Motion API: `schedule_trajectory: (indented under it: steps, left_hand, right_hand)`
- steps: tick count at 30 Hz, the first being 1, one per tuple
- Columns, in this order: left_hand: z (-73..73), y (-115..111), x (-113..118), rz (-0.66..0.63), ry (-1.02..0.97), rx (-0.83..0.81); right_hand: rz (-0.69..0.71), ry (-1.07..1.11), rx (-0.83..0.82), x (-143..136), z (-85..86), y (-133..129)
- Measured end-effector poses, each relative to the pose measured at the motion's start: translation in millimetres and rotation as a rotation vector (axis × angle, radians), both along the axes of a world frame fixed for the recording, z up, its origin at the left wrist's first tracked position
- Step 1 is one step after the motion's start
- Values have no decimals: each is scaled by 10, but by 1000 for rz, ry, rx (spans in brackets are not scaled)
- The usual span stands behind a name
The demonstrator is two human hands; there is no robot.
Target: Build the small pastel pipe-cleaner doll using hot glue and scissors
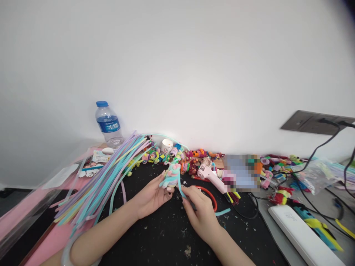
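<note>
My left hand point(154, 197) is closed around a small pastel figure of wound pipe cleaners point(173, 173), in mint, pink and lilac, held above the black mat point(163, 240). A mint-blue pipe cleaner point(181, 186) runs down from the figure into my right hand point(200, 210), whose fingers pinch it. Its loose end sticks out past that hand to the right. Close behind the hands lie an orange-brown pipe-cleaner figure point(189, 167) and a pink hot glue gun point(212, 177). The fingertips under the figure are partly hidden.
A bundle of pastel pipe cleaners point(102, 184) lies at left, by a water bottle point(108, 125). A paper cup point(166, 145) stands at the back. A red ring point(212, 197) lies beside my right hand. At right are a white power bank-like box point(302, 234), cables and a wall socket point(307, 122).
</note>
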State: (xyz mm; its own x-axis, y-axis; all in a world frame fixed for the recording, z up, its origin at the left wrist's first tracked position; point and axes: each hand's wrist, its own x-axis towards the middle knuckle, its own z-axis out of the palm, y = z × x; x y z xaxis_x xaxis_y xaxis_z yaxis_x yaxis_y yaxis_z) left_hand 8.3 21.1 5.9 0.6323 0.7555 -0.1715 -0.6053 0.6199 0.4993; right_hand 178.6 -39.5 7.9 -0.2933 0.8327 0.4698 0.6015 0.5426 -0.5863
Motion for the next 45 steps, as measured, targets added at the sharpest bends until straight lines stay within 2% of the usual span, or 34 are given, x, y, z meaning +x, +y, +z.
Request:
schedule_trajectory:
  steps: [8, 17, 24, 30, 45]
  left_hand:
    - [-15, 47, -36, -95, -90, -79]
    - [-26, 30, -30, -68, -75, -52]
    - [-42, 5, -1, 45, 72, 63]
    - [1, -62, 25, 138, 223, 163]
    - [-4, -153, 50, 465, 613, 593]
  right_hand:
    - [60, -7, -8, -11, 41, -50]
    - [65, -33, -9, -36, 39, -43]
    - [-38, -44, 49, -33, -15, -22]
    - [-57, -57, 26, -30, -13, -16]
    - [-80, 28, 5, -28, 0, -26]
